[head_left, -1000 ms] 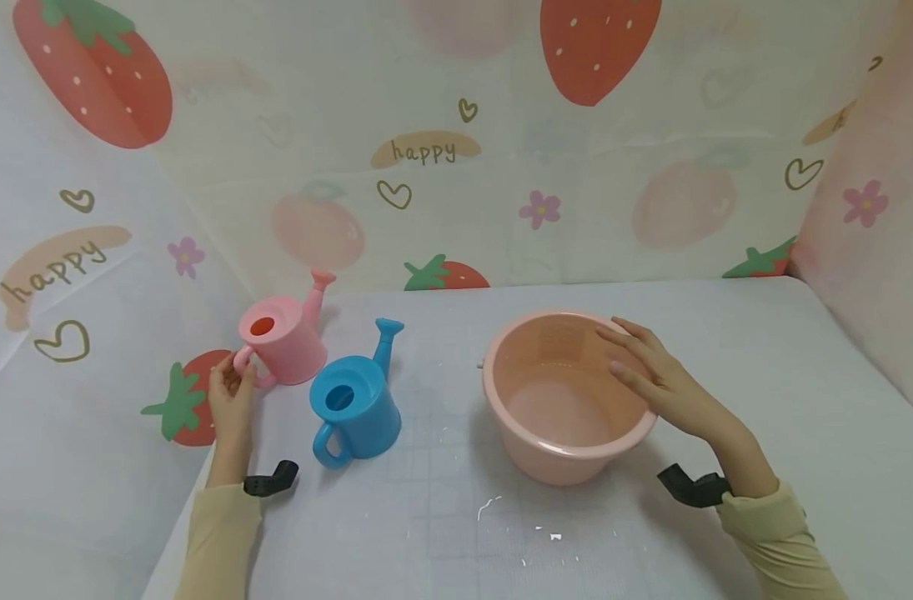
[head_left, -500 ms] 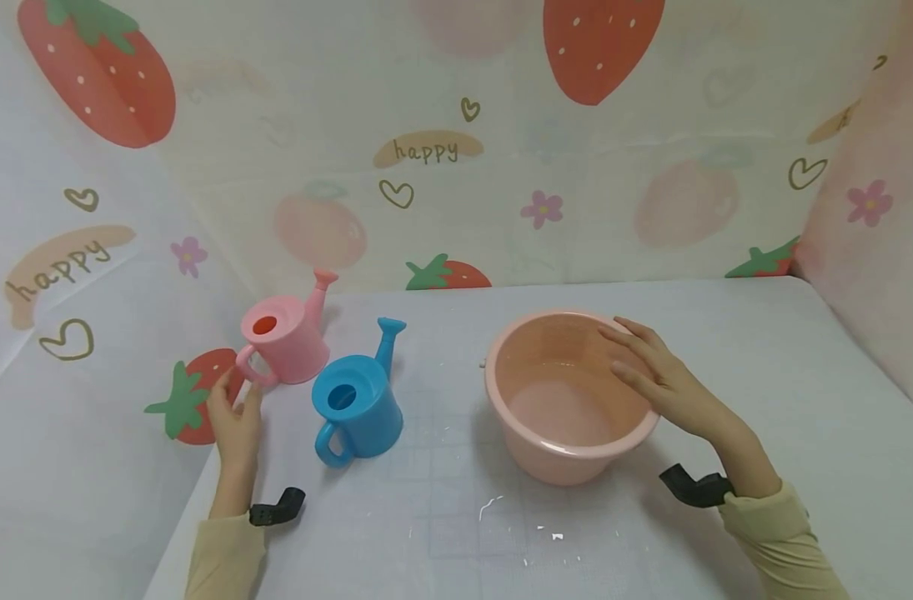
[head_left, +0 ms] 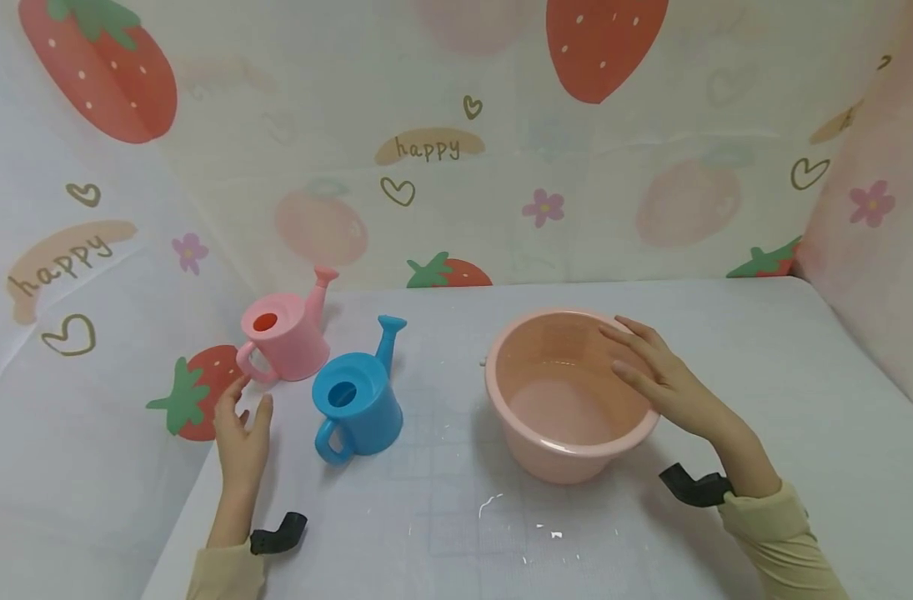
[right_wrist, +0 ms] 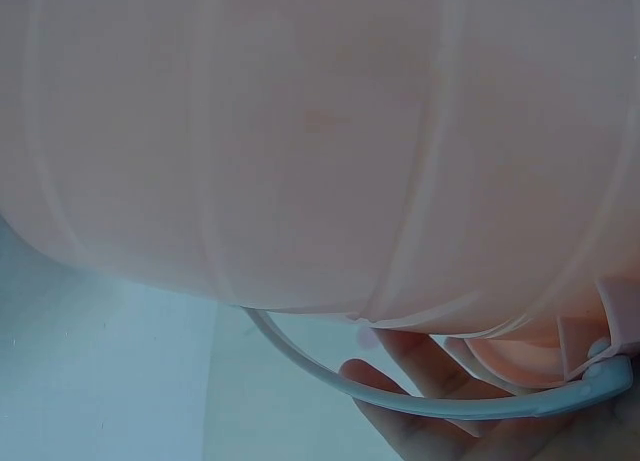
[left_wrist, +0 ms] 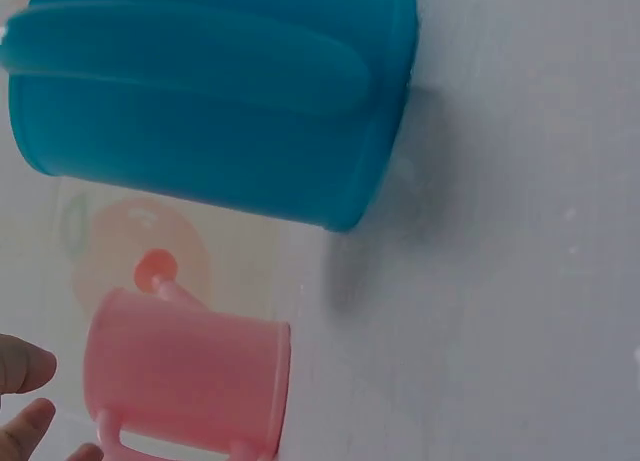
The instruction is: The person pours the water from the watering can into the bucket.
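Note:
My left hand [head_left: 242, 433] hovers with parted fingers just in front of the handle of a pink watering can [head_left: 283, 342], holding nothing. The left wrist view catches only its fingertips [left_wrist: 25, 366] beside that pink can. To its right stands a blue watering can [head_left: 362, 412], upright on the table. My right hand [head_left: 659, 375] holds the right side of the rim of a light pink bucket [head_left: 561, 467], which looks bare inside. In the right wrist view some of its fingers [right_wrist: 380, 411] lie outside the bucket wall, beside the pale bucket handle [right_wrist: 450, 406].
A white-covered table [head_left: 426, 517] carries everything. Behind it rises a strawberry-print backdrop [head_left: 433, 208], which also closes off the left and right sides. The blue can stands between the pink can and the bucket.
My left hand has let go of the pink watering can's handle and drawn back toward me, its fingers spreading. The right hand, the bucket and both cans have stayed in place.

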Demonstrator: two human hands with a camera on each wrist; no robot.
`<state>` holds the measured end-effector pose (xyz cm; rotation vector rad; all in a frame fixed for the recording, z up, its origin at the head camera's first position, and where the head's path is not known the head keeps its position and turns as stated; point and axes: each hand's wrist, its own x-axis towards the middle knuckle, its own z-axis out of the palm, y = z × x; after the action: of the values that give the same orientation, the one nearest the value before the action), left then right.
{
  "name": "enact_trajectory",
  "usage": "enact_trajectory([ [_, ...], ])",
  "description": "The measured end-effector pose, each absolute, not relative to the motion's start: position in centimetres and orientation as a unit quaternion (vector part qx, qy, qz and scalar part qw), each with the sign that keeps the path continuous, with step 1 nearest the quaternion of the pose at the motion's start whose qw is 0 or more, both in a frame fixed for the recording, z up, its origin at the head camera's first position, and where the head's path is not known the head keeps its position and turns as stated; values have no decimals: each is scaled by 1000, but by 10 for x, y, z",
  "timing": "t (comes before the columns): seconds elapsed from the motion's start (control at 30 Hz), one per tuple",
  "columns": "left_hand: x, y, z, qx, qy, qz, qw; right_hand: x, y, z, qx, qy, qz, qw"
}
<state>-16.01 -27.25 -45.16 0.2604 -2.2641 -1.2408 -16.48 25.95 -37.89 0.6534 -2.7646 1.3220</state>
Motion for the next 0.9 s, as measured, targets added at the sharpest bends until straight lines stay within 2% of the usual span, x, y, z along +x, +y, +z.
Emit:
enact_trajectory([
  [0.3, -139, -260, -443, 79, -854, -461, 227, -165, 259, -377, 216, -882, 419, 8],
  [0.53, -126, -249, -445, 44, -865, -450, 217, -163, 260, -372, 225, -881, 415, 12],
  [0.9, -108, -231, -448, 43, -869, -455, 190, -165, 260, -379, 213, -882, 421, 11],
])
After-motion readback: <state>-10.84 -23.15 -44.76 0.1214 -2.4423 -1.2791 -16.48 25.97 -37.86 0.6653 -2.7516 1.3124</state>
